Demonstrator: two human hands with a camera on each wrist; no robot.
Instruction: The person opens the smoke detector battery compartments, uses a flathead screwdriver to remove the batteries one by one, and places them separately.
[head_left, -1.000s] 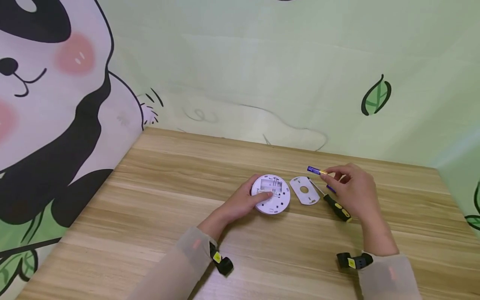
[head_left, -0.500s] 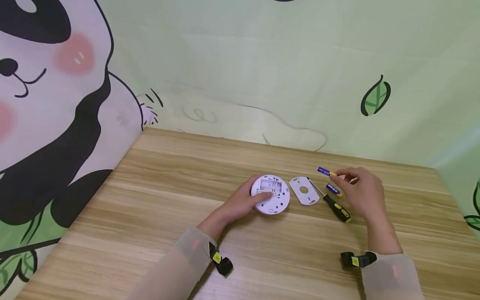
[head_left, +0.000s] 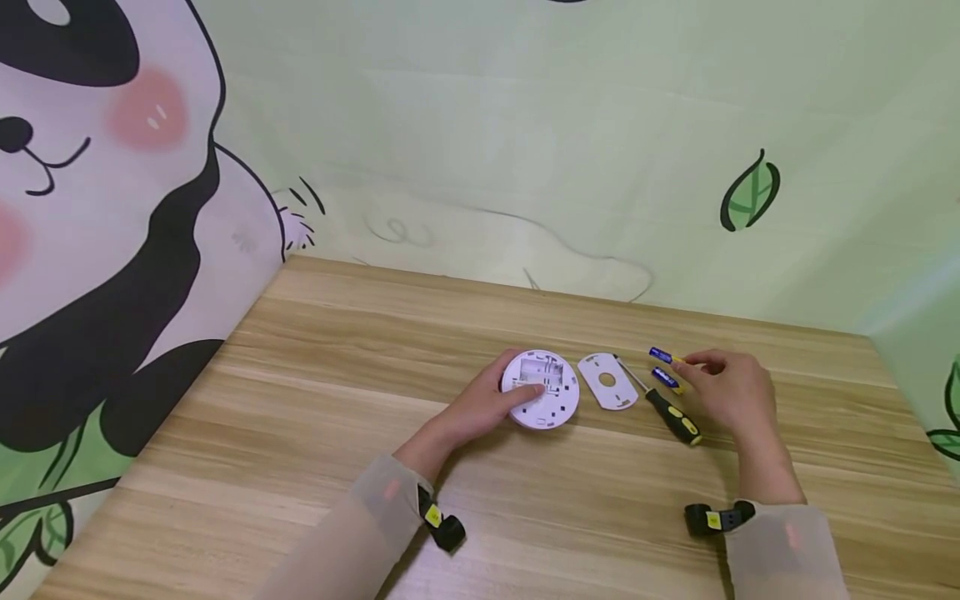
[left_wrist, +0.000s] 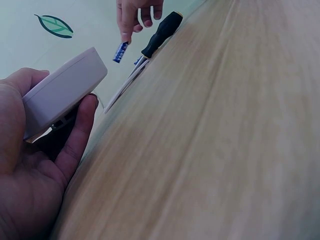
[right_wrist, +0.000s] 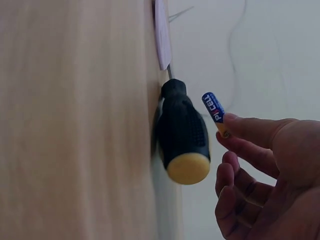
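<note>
My left hand (head_left: 486, 403) grips a round white smoke detector (head_left: 551, 408), its back turned up and the thumb lying across it. A recessed battery compartment (head_left: 534, 367) shows in that back. Further right, my right hand (head_left: 733, 393) pinches a blue AAA-size battery (head_left: 660, 354) by its yellow end, between thumb and index finger. The right wrist view shows that battery (right_wrist: 212, 106) tilted, with its other end free. A second blue battery (head_left: 664, 380) lies on the table just in front of it. In the left wrist view the detector (left_wrist: 67, 90) is seen from its side.
Between the hands lies a white mounting plate (head_left: 621, 393) with a round hole. A black and yellow screwdriver (head_left: 673, 417) rests beside it, its shaft tip near the plate's edge. The wooden table (head_left: 315, 333) meets a printed wall cloth (head_left: 465, 150) at the back.
My right hand has moved right and slightly toward me with the pinched battery, lowering it near the second battery, which has come into fuller view. The left hand and detector stay put.
</note>
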